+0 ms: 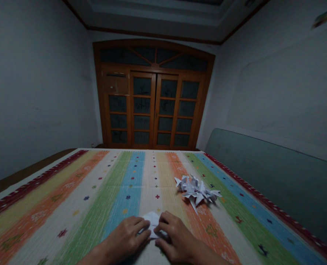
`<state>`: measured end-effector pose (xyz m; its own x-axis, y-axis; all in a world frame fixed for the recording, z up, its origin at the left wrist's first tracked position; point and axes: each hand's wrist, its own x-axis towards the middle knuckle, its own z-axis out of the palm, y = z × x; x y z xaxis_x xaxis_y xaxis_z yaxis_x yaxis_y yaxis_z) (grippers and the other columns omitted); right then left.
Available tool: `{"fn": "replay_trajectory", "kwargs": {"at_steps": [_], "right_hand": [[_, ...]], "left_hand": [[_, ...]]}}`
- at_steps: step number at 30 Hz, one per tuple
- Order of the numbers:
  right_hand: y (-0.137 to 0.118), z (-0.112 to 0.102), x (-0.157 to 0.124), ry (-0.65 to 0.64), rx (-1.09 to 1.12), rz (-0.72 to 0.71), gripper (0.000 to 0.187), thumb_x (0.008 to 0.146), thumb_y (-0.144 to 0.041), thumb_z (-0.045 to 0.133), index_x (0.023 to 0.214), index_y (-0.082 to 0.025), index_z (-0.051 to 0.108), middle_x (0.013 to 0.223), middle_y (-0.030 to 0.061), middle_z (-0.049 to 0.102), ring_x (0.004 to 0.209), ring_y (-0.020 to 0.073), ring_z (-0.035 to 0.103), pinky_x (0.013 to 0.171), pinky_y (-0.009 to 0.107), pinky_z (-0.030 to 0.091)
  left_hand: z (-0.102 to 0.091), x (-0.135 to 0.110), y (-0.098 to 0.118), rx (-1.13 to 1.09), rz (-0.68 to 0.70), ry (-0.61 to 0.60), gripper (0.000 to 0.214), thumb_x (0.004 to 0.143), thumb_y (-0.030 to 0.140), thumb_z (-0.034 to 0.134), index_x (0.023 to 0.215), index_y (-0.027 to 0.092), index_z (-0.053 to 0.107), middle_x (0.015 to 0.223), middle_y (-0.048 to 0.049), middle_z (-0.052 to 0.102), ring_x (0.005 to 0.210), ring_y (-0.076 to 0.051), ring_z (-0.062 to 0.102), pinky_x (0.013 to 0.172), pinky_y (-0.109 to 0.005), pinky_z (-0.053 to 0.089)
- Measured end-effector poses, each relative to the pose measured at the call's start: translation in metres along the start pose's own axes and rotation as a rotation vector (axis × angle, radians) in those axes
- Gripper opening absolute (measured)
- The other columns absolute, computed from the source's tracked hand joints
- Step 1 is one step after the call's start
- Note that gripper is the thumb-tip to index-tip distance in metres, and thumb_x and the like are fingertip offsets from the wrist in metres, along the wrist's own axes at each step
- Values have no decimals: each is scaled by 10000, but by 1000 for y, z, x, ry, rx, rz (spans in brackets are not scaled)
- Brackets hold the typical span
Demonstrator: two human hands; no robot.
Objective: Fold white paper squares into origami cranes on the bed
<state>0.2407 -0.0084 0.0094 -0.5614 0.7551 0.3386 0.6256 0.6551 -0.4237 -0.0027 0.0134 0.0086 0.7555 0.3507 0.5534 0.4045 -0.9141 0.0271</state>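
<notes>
A small piece of folded white paper (153, 218) lies near the table's front, between my two hands. My left hand (130, 232) grips its left side, thumb and fingers closed on the edge. From the other side my right hand (175, 235) pinches the right part, its fingers curled over the paper. Parts of the paper are hidden under the fingertips. Farther off to the right sits a pile of folded white paper pieces (196, 190) with pointed tips, touched by neither hand.
A cloth with coloured stripes (102, 198) covers the table. Along the right side stands a greenish panel (263, 162). Wooden doors with glass panes (155, 110) close off the far wall.
</notes>
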Motion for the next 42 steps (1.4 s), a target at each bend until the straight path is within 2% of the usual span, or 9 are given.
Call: {"fn": "replay_trajectory", "kwargs": {"at_steps": [4, 9, 12, 17, 22, 28, 33, 38, 42], "right_hand": [[-2, -1, 0, -31, -30, 19, 171, 820, -230, 745, 981, -210, 693, 1054, 79, 650, 973, 247, 614, 861, 340, 492], [-1, 1, -2, -12, -19, 6, 297, 814, -174, 713, 1104, -228, 677, 1099, 82, 646, 1029, 253, 609, 906, 345, 485], [3, 5, 0, 37, -45, -21, 220, 844, -138, 655, 1043, -216, 704, 1033, 86, 654, 966, 240, 615, 837, 323, 488], [13, 11, 2, 139, 58, -36, 182, 859, -96, 603, 942, -198, 729, 929, 68, 687, 845, 200, 643, 745, 278, 474], [18, 13, 4, 186, 183, -3, 228, 779, -36, 594, 867, -182, 746, 866, 59, 720, 798, 192, 661, 724, 265, 476], [14, 9, 7, 172, 233, 51, 164, 830, -109, 615, 874, -178, 757, 846, 69, 746, 802, 209, 681, 731, 286, 485], [4, -1, 8, 114, 302, 73, 464, 735, -203, 789, 1190, -200, 693, 1109, 88, 756, 972, 254, 687, 859, 328, 497], [1, -4, 11, 98, 293, 250, 117, 854, -180, 665, 919, -171, 761, 868, 54, 745, 808, 208, 651, 751, 287, 460], [5, 3, 12, 71, 347, 395, 135, 876, -218, 677, 819, -142, 772, 763, 31, 688, 759, 193, 617, 694, 269, 429]], "left_hand": [[0, 4, 2, 27, 79, -30, 185, 1036, 142, 498, 1045, 202, 673, 1072, -99, 759, 1054, -259, 706, 912, -379, 583], [10, 3, 0, -63, -97, 28, 203, 1025, 166, 470, 949, 197, 655, 812, -67, 758, 725, -205, 725, 674, -293, 571], [12, 1, 0, -120, -199, 83, 198, 1024, 219, 481, 929, 198, 653, 777, -50, 753, 670, -193, 712, 635, -277, 541], [6, 3, 4, -256, -323, 125, 202, 1036, 242, 491, 953, 214, 673, 823, -21, 763, 728, -176, 723, 692, -255, 531], [1, 3, 7, -329, -345, 56, 118, 917, 244, 682, 1032, 222, 695, 892, -24, 772, 800, -198, 731, 728, -265, 542], [3, 0, 4, -376, -359, 81, 211, 929, 154, 590, 1073, 230, 725, 964, -51, 809, 873, -206, 762, 804, -284, 569], [-10, 11, 5, -450, -535, 80, 254, 919, 177, 565, 1060, 257, 760, 1010, -28, 823, 922, -213, 755, 869, -307, 546], [-23, 27, 4, -650, -768, -1, 193, 854, 292, 638, 915, 217, 805, 904, -31, 820, 868, -234, 732, 799, -287, 525], [-10, 23, -6, -713, -959, -74, 316, 782, 355, 651, 958, 131, 787, 912, -87, 794, 867, -258, 713, 753, -307, 524]]}}
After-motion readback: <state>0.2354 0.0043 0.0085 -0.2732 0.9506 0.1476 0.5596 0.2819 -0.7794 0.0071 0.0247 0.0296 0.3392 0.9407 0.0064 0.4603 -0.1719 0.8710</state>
